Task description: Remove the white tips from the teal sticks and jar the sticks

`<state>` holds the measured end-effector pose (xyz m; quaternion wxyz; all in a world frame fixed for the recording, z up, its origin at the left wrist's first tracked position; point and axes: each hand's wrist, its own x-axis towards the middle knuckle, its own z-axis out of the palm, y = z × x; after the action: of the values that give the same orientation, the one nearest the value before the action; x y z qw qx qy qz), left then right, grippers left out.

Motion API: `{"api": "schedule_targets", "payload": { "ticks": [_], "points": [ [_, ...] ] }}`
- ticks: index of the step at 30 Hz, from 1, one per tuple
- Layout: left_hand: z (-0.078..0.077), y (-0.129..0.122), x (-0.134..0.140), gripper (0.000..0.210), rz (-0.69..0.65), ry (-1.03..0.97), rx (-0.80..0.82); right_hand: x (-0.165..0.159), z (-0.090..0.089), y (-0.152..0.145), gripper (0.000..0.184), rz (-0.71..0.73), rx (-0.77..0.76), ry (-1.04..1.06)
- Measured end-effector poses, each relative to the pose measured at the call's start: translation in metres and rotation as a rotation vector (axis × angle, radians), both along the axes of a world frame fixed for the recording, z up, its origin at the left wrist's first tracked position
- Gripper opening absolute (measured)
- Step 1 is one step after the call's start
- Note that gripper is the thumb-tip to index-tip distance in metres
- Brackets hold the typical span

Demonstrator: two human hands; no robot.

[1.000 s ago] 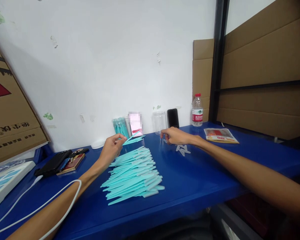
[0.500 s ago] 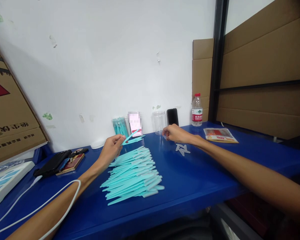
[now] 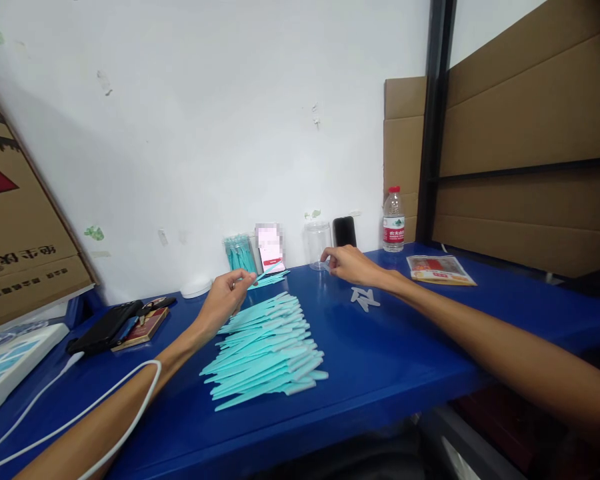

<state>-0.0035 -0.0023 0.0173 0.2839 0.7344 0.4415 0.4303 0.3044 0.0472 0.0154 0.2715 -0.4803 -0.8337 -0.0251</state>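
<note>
My left hand (image 3: 226,292) pinches a thin turquoise plastic stick (image 3: 270,271), which points right and slightly up from the fingertips. Further right, my right hand (image 3: 349,265) is closed in a pinch in front of a clear jar (image 3: 319,241). A small translucent piece (image 3: 327,266) shows at its fingertips, too little of it to tell the kind. Just below this hand lie several similar translucent strips (image 3: 365,299). A large pile of turquoise tapered sticks (image 3: 270,350), with pale sleeves at their right ends, spreads below and between the hands. Several bare sticks (image 3: 271,280) lie behind it.
Against the wall stand a jar of turquoise sticks (image 3: 239,253), a lit phone (image 3: 270,247), a dark phone (image 3: 345,232) and a water bottle (image 3: 393,223). A food packet (image 3: 441,270) lies right. Left are a black pouch (image 3: 105,325), a power strip (image 3: 17,367) and a white cable (image 3: 153,363).
The stick in my left hand has turned and now appears shorter and thinner. My right hand has shifted very slightly left and up. The pile is unchanged.
</note>
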Motion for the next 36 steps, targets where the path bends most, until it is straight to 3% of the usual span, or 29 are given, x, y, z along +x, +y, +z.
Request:
{"api": "schedule_targets", "payload": {
  "ticks": [5,23,30,36],
  "points": [
    [0.000,0.000,0.001,0.027,0.005,0.039,-0.004,0.000,-0.002,0.001,0.029,-0.012,0.013,-0.016],
    [-0.006,0.008,-0.003,0.034,-0.045,0.077,-0.043,-0.006,0.001,-0.007,0.026,0.053,-0.006,0.155],
    [-0.006,0.008,-0.003,0.032,-0.058,0.084,-0.057,-0.014,0.014,-0.018,0.024,0.225,-0.462,0.542],
    [-0.006,0.006,-0.002,0.033,-0.057,0.098,-0.060,-0.014,0.017,-0.025,0.024,0.360,-0.680,0.701]
  ]
}}
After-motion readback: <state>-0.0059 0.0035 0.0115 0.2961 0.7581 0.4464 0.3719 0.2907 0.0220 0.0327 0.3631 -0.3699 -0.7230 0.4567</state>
